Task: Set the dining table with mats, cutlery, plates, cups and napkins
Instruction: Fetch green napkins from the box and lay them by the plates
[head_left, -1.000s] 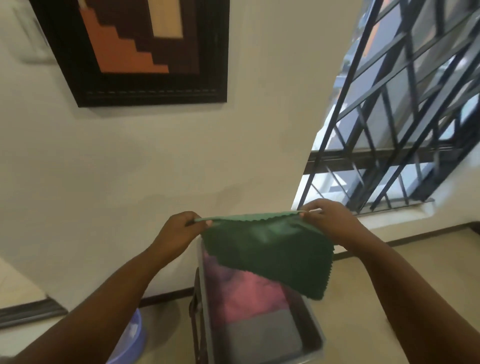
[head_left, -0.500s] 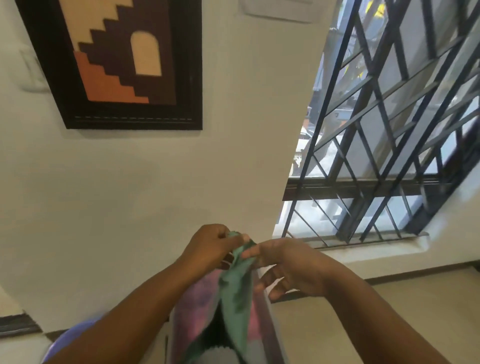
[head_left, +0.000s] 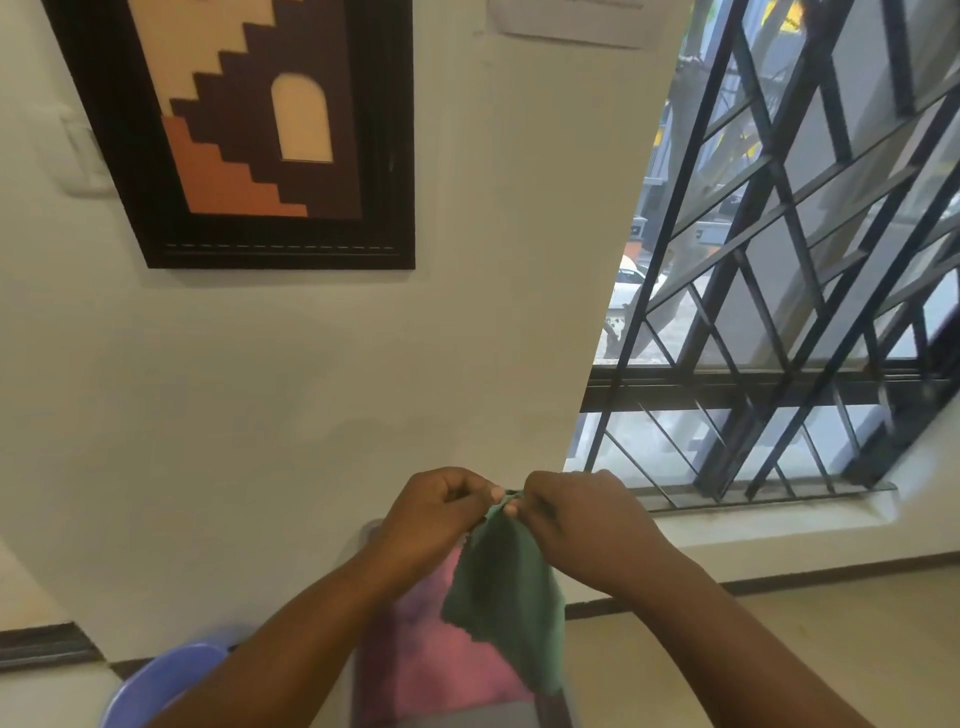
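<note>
A green cloth napkin (head_left: 506, 587) with a zigzag-cut edge hangs folded in front of me. My left hand (head_left: 434, 512) and my right hand (head_left: 582, 519) are close together, each pinching the napkin's top edge at about the same spot. Below the napkin is a tray-like container (head_left: 553, 709) holding pink (head_left: 431, 660) and grey (head_left: 457, 719) folded cloths; its rim is mostly hidden by my arms.
A white wall stands close ahead with a dark-framed picture (head_left: 249, 130). A barred window (head_left: 779, 312) is to the right above a white sill. A light-blue plastic basin (head_left: 156, 680) sits at the lower left. Beige floor lies to the right.
One second ago my hands held the napkin spread wide. They have since come together, folding the napkin so it hangs doubled. My view has tilted up toward the wall.
</note>
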